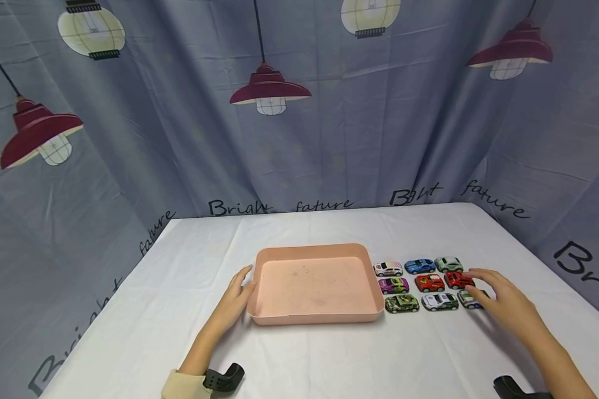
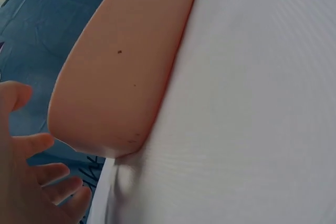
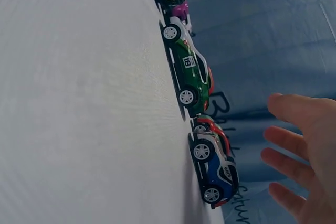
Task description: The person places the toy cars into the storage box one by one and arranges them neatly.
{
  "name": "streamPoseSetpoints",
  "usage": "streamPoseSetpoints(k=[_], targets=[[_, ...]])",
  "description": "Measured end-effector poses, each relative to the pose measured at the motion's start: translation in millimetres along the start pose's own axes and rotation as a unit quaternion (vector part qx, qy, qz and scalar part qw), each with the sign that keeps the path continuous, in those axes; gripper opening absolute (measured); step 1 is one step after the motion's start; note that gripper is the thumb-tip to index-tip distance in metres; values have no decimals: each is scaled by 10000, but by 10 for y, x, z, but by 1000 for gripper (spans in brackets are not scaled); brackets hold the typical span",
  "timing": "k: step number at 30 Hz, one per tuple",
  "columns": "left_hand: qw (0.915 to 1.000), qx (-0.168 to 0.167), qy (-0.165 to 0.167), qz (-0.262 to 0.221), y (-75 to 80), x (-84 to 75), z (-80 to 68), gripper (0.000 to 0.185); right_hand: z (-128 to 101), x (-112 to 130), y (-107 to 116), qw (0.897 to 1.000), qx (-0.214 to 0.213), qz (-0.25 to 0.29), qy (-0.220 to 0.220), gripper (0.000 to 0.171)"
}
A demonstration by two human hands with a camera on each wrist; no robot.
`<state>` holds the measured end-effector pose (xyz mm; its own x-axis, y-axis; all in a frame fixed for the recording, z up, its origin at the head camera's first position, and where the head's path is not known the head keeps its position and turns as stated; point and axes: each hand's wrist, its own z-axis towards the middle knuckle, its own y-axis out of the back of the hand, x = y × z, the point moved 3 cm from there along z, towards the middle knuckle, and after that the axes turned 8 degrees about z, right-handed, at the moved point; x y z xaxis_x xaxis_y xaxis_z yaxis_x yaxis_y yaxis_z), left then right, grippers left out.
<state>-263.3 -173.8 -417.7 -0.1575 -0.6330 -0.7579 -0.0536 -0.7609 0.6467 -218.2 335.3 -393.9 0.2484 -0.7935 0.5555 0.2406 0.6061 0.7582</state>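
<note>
A shallow pink tray (image 1: 316, 320) lies on the white table, with its outer wall (image 2: 121, 72) filling much of the left wrist view. My left hand (image 1: 231, 306) is at the tray's left side, fingers extended and fingertips right by the rim. To the right of the tray stand several toy cars in three rows. My right hand (image 1: 511, 305) hovers over the rightmost ones, fingers spread and nothing held. It partly covers a front-row car (image 1: 469, 300) and reaches near a red car (image 1: 456, 280). In the right wrist view, a blue-and-white car (image 3: 216, 169) sits closest to that hand.
Other cars include a blue one (image 1: 420, 266) at the back, a purple one (image 1: 393, 285) beside the tray and a green one (image 1: 401, 303) in front. A grey-blue curtain (image 1: 319, 149) printed with lamps hangs behind the table. Black straps (image 1: 224, 379) are around the wrists.
</note>
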Motion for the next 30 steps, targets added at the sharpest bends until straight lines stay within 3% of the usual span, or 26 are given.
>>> streamPoseSetpoints(k=[5, 13, 16, 22, 30], targets=[[9994, 270, -66, -195, -60, 28, -13, 55, -75, -72, -16, 9994, -237, 251, 9, 34], [9984, 163, -195, -510, -69, 40, -10, 52, -92, -144, -34, 9968, -540, 478, 356, 32], [9981, 128, -156, -587, -74, 53, -16, 51, -104, -159, -59, 9964, -453, 577, 421, 31], [9980, 115, -128, -600, -78, 70, -31, 49, -113, -175, -89, 9988, 9, 494, 63, 35], [9975, 325, -89, -629, -78, 81, -52, 49, -86, -176, -109, 9989, 369, 283, 28, 37]])
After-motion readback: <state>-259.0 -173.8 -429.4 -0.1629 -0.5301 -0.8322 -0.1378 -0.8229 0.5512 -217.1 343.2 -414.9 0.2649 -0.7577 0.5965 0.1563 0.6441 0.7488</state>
